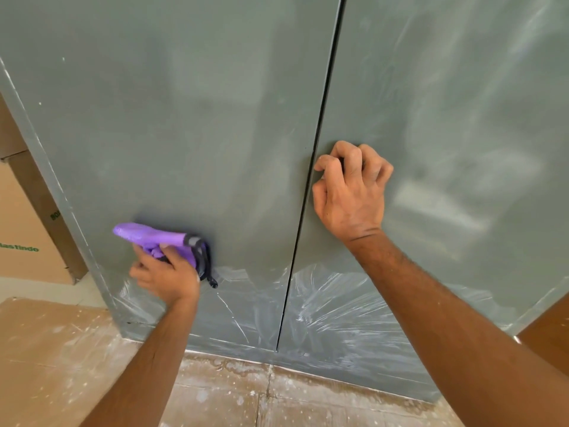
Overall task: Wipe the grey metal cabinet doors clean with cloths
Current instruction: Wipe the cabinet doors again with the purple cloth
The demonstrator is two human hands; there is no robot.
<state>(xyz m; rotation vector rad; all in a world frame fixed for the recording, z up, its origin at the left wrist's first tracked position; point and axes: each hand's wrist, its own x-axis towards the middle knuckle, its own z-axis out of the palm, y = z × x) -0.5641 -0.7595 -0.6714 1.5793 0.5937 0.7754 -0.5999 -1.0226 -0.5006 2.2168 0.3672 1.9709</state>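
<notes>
Seen from above and close, looking down 2 grey metal cabinet doors: left door point(172, 118) and right door point(446, 103), closed, parted by 1 thin dark vertical gap point(311, 167) running from the top edge down to the base. Low on the left door, left hand point(166, 272) gripping a bunched purple cloth point(154, 238) and pressing it against the metal, fingers curled round the wad, a grey band and a dark strip of fabric hanging off the cloth's right end. Higher, just right of the gap, right hand point(351, 186) resting on the right door with fingers curled under, knuckles out, fingertips against the panel right beside the gap; holding nothing that can be seen. Only 1 cloth in sight. Both forearms bare, reaching in from the bottom of the frame. Across the lower part of both doors, white smeared streaks point(332, 306), fanning out below the right forearm and thinner under the cloth; fainter pale haze higher on the right door. Beneath the cabinet, a dusty tiled floor point(234, 392) flecked with white. Off to the left, a flat sheet of brown cardboard point(49, 340) on the floor and a cardboard box point(21, 238) with green lettering standing near the cabinet's left edge.
</notes>
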